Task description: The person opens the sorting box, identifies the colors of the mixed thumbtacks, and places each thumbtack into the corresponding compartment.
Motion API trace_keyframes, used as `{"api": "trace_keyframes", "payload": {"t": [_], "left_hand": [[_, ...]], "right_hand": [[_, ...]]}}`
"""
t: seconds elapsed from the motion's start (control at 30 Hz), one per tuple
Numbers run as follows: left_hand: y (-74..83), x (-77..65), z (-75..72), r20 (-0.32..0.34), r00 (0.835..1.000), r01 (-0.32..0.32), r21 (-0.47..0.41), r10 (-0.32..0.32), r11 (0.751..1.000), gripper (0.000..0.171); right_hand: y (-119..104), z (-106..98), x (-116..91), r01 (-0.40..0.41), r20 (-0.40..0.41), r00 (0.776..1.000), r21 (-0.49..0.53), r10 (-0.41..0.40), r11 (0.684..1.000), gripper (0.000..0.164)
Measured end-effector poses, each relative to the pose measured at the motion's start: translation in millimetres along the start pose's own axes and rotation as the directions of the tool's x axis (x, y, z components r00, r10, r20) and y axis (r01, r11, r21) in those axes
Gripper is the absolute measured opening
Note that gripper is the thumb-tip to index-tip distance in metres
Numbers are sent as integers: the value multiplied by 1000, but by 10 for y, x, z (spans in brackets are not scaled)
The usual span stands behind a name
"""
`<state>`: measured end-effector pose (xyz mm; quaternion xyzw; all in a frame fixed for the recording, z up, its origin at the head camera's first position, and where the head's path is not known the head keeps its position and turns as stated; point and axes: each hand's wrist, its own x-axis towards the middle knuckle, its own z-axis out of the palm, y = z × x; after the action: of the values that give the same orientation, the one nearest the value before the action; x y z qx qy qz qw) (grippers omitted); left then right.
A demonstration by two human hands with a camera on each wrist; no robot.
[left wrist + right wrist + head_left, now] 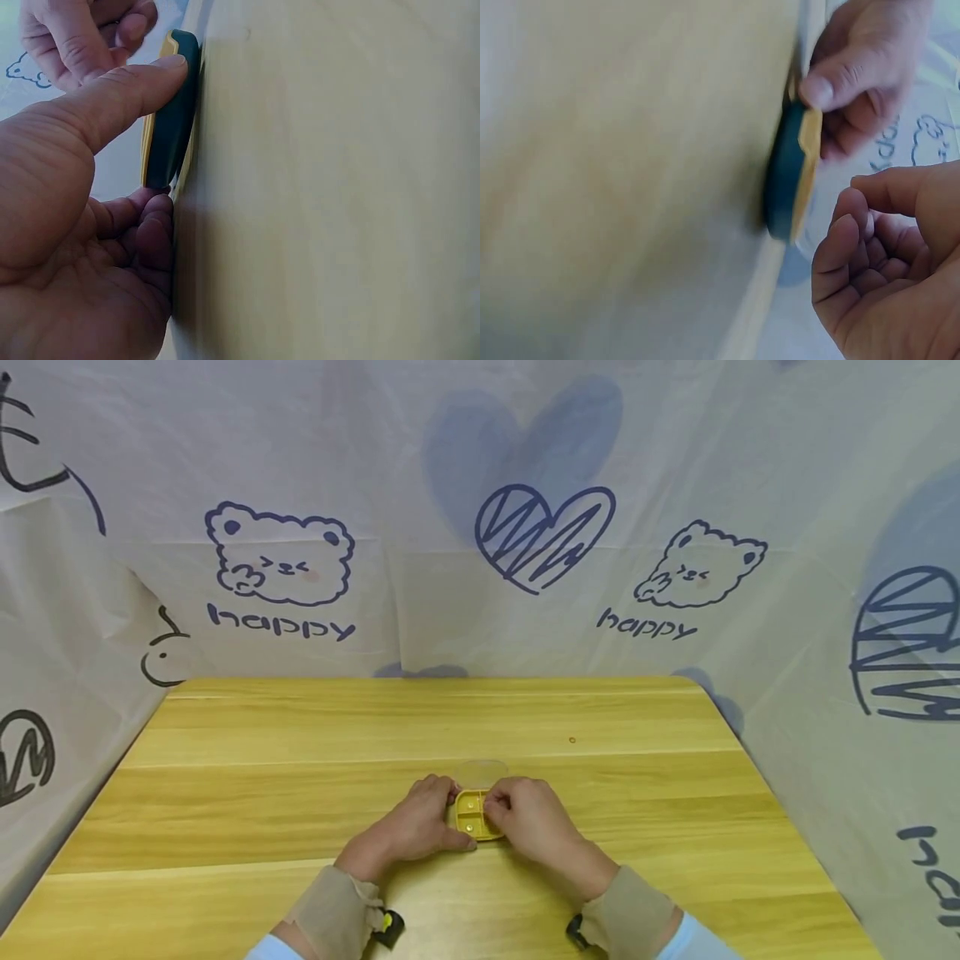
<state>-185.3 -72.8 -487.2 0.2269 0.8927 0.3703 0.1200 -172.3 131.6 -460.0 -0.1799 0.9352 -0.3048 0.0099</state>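
A small compartment box (pixel 471 816), yellow inside with dividers, lies on the table between both hands. Its outer shell (pixel 174 124) shows dark green in the left wrist view. My left hand (pixel 420 820) grips the box from the left, thumb along the near edge and fingers at the far side. Small shiny pieces (pixel 469 828) sit in the left compartments. Over the right-hand compartments is my right hand (pixel 528 818), its thumb and index fingertips together and the other fingers curled. Nothing shows between those fingertips (pixel 849 201). The right hand hides part of the box.
Just behind the box lies a clear rounded piece (pixel 481 768). Farther back on the right, a tiny ring (pixel 572 740) rests on the wooden table (pixel 262 777). A white cloth (pixel 420 585) with drawings hangs behind and along both sides.
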Motion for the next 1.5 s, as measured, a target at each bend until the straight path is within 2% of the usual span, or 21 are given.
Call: {"api": "trace_keyframes", "payload": {"t": [0.1, 0.23, 0.43, 0.63, 0.77, 1.0, 1.5], "left_hand": [[-2, 0, 4, -2, 1000, -3, -1, 3, 1000, 66], [-3, 0, 9, -23, 1000, 2, 19, -1, 1000, 68], [3, -5, 14, -34, 999, 2, 30, -1, 1000, 70], [2, -6, 15, -34, 999, -1, 33, 2, 999, 70], [-8, -1, 23, -30, 1000, 7, 33, -6, 999, 70], [-8, 6, 22, -28, 1000, 11, 30, -10, 999, 70], [4, -3, 21, -27, 999, 19, 35, -18, 999, 69]], "right_hand": [[75, -124, 24, -22, -47, 999, 6, 22, 1000, 11], [269, -337, 116, -97, -107, 989, 32, 100, 995, 11], [740, -661, 267, -220, -111, 967, 107, 232, 970, 24], [1093, -856, 364, -289, -126, 946, 87, 298, 953, 27], [1202, -874, 414, -321, -124, 936, 85, 330, 943, 27], [1298, -788, 502, -359, -104, 926, 58, 363, 932, 24], [1292, -702, 576, -404, -79, 912, 11, 403, 915, 20]]}}
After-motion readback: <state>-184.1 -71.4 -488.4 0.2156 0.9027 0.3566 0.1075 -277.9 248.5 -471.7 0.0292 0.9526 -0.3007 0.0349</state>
